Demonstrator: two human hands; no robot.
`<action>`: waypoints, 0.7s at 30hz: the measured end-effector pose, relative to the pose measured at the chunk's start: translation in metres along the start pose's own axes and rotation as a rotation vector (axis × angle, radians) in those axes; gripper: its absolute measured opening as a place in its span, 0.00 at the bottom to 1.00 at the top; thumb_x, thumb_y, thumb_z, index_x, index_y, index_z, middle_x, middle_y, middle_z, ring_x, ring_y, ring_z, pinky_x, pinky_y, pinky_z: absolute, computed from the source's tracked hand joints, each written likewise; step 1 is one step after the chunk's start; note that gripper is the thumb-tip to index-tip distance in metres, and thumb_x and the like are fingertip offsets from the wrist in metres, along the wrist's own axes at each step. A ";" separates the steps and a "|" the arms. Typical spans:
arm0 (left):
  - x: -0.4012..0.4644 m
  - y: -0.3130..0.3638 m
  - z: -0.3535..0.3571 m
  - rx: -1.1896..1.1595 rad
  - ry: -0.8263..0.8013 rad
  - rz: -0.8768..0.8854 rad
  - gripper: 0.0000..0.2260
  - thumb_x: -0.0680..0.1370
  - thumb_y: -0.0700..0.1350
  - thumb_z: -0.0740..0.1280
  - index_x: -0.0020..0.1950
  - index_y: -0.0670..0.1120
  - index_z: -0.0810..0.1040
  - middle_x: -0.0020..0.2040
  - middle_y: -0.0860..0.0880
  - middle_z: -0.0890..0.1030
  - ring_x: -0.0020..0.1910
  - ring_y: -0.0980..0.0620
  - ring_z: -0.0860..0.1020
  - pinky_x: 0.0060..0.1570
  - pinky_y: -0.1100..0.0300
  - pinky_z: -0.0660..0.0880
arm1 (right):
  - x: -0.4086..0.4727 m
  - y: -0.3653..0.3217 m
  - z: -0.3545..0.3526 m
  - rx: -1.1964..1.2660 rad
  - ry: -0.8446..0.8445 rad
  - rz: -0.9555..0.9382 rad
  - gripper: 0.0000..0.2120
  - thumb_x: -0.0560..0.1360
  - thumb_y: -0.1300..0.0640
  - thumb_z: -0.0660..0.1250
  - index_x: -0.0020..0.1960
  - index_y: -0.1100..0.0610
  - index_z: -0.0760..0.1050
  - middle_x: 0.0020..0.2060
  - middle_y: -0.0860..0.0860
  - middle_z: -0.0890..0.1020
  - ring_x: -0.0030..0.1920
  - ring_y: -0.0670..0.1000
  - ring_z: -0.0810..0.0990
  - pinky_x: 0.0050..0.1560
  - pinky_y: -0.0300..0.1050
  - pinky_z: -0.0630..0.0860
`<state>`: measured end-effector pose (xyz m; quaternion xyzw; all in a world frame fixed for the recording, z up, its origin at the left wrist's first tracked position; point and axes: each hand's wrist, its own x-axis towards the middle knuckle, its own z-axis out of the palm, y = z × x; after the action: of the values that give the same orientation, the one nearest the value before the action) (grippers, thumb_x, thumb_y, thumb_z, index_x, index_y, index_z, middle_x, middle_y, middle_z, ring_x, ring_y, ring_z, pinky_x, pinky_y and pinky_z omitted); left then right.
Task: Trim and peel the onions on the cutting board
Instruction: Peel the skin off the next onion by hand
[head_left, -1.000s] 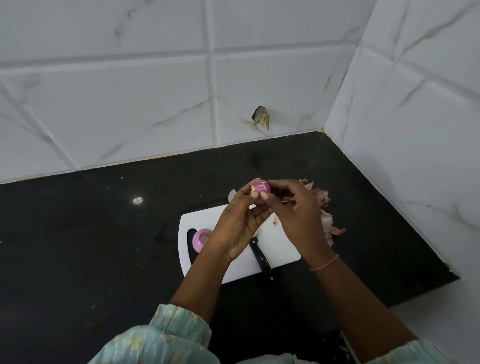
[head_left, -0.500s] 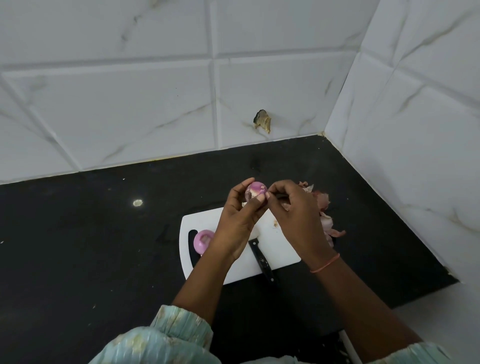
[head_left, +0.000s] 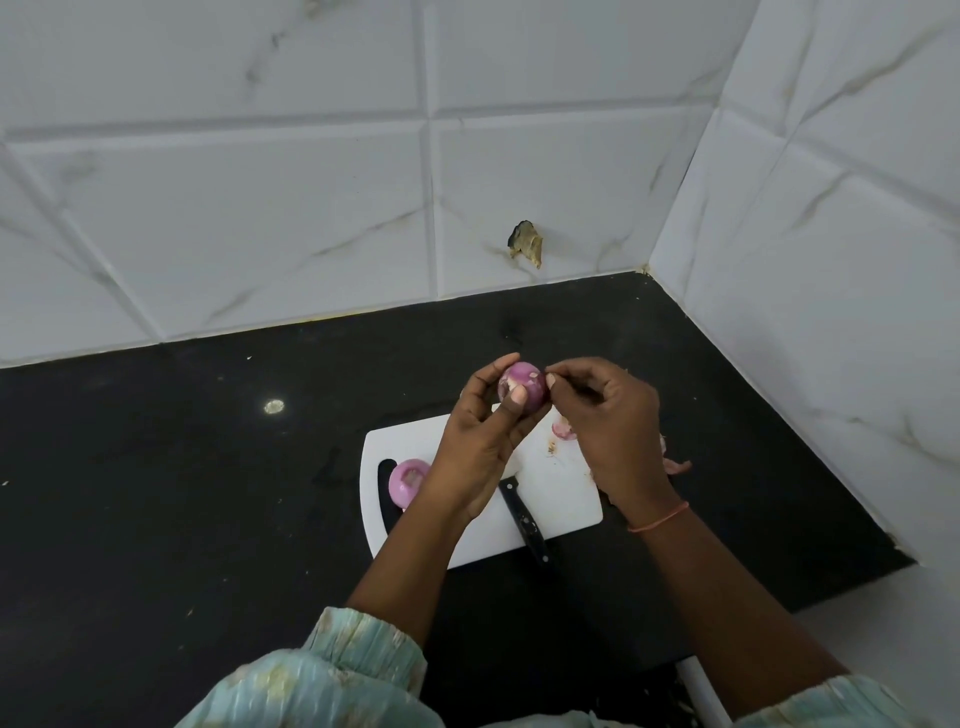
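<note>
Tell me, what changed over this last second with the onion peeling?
The right hand shifted its pinch higher on the held onion, and a peel scrap now lies on the cutting board. The left hand still grips that onion; the second onion and knife stayed put.

You're facing a corner of white marble-look tile walls (head_left: 311, 218) above a black counter (head_left: 156, 493). A chipped hole (head_left: 527, 243) mars the back wall; a light glare (head_left: 274, 406) dots the counter.

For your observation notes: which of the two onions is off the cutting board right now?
The onion held up between the left hand and right hand; the other onion rests on the cutting board.
</note>
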<state>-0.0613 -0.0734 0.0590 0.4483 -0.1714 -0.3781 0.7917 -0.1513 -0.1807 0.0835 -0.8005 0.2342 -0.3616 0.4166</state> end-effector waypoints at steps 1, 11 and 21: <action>0.001 0.000 -0.001 -0.004 0.004 0.008 0.20 0.74 0.44 0.68 0.66 0.46 0.74 0.64 0.44 0.78 0.60 0.47 0.81 0.57 0.58 0.78 | -0.001 -0.001 0.000 0.045 -0.023 0.025 0.04 0.75 0.57 0.71 0.50 0.53 0.81 0.42 0.42 0.83 0.45 0.39 0.82 0.45 0.28 0.75; 0.001 0.000 -0.005 0.046 0.046 0.075 0.22 0.72 0.43 0.70 0.66 0.45 0.73 0.59 0.47 0.79 0.58 0.48 0.81 0.57 0.57 0.79 | -0.001 0.003 0.003 0.058 -0.073 0.036 0.03 0.76 0.56 0.70 0.50 0.53 0.81 0.43 0.44 0.84 0.45 0.43 0.82 0.46 0.33 0.78; -0.001 0.004 0.000 0.006 0.024 0.067 0.20 0.73 0.42 0.69 0.65 0.46 0.74 0.59 0.48 0.80 0.57 0.49 0.82 0.54 0.60 0.79 | 0.003 -0.002 0.005 -0.037 0.018 -0.055 0.05 0.74 0.60 0.72 0.50 0.59 0.81 0.41 0.46 0.82 0.44 0.42 0.82 0.46 0.28 0.76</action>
<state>-0.0598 -0.0715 0.0618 0.4490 -0.1779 -0.3454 0.8046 -0.1454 -0.1792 0.0850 -0.8108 0.2226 -0.3757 0.3897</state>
